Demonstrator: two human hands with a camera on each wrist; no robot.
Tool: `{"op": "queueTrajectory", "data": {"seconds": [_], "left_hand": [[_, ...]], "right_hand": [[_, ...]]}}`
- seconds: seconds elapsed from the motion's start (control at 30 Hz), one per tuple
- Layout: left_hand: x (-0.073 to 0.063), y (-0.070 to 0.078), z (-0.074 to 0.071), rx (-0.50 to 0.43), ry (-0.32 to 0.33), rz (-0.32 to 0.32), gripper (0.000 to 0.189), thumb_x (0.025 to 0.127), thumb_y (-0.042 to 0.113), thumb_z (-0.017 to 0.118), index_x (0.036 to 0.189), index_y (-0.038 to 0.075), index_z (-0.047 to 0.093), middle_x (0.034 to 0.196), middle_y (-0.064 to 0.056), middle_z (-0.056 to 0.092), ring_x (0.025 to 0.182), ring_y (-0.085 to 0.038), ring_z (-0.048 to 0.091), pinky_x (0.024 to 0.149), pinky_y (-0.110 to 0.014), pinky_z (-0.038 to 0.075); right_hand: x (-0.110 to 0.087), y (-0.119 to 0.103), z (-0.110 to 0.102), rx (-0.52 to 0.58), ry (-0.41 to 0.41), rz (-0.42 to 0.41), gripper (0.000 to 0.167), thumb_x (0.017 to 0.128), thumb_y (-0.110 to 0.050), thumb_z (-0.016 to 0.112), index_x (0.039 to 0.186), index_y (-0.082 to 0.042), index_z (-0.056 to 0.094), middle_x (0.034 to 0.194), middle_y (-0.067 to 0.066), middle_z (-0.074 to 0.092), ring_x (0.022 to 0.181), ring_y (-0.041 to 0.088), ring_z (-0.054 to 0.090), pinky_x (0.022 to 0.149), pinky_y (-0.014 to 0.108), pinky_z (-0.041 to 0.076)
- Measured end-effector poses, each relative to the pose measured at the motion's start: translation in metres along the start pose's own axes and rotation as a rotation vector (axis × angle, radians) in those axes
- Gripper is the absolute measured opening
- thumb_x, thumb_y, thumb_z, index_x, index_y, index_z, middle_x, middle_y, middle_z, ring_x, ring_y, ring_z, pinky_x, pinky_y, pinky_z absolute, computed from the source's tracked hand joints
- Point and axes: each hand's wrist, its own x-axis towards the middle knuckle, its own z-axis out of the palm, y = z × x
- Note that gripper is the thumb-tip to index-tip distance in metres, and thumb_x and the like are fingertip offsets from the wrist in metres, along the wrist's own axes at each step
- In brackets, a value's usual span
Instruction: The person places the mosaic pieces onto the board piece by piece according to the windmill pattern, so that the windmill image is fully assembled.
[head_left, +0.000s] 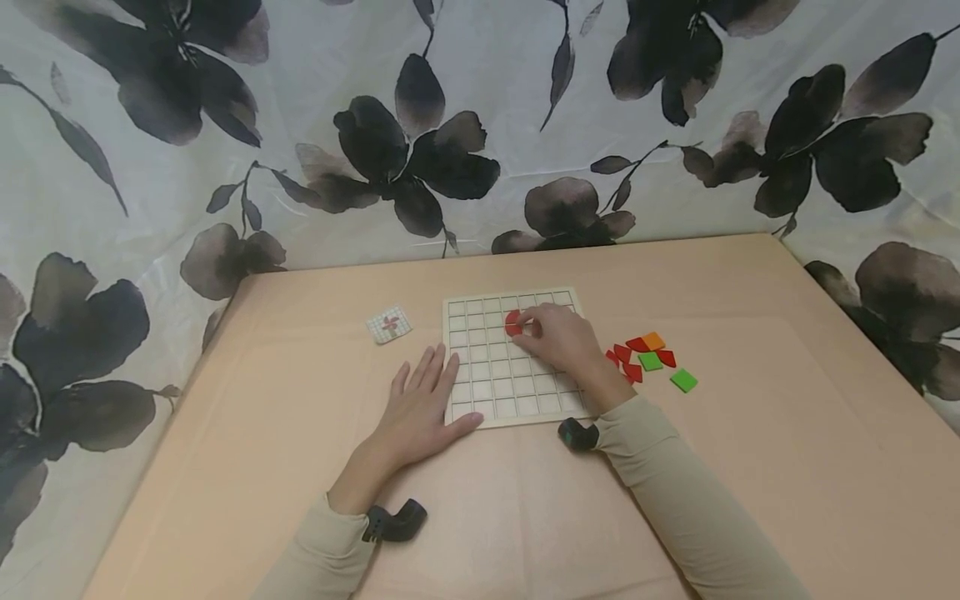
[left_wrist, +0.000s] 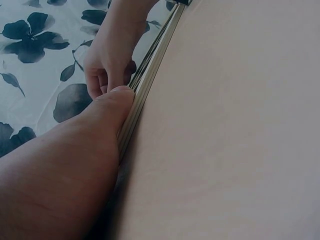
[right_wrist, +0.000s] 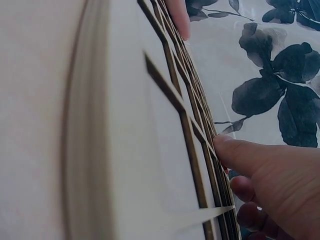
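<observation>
Right hand point(head_left: 561, 337) pinches a red piece point(head_left: 513, 323); left hand point(head_left: 422, 417) lies, fingers apart. Peach worktop point(head_left: 277, 392) beneath the fingers, flowered cloth point(head_left: 517, 150) beyond

Smooth, matt, wooden-looking grid board point(head_left: 491, 369)

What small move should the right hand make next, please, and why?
Perhaps the right hand should gently press the red shape flat within the grid: its fingers are right at it, on the board, and the left hand rests at the board's left edge.
</observation>
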Motion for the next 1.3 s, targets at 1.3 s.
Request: {"op": "queueTrajectory", "data": {"seconds": [1.3], "left_hand": [[-0.002, 0.001, 0.000, -0.016, 0.012, 0.007, 0.093, 0.086, 0.072, 0.040, 0.153, 0.011, 0.018, 0.160, -0.012, 0.007, 0.149, -0.026, 0.003, 0.116, -0.055, 0.003]], "right_hand": [[-0.020, 0.085, -0.083, 0.187, -0.195, 0.081, 0.038, 0.088, -0.027, 0.068, 0.123, -0.015, 0.060, 0.105, 0.011, 0.055, 0.092, 0.027, 0.050, 0.065, 0.027, 0.049]]}}
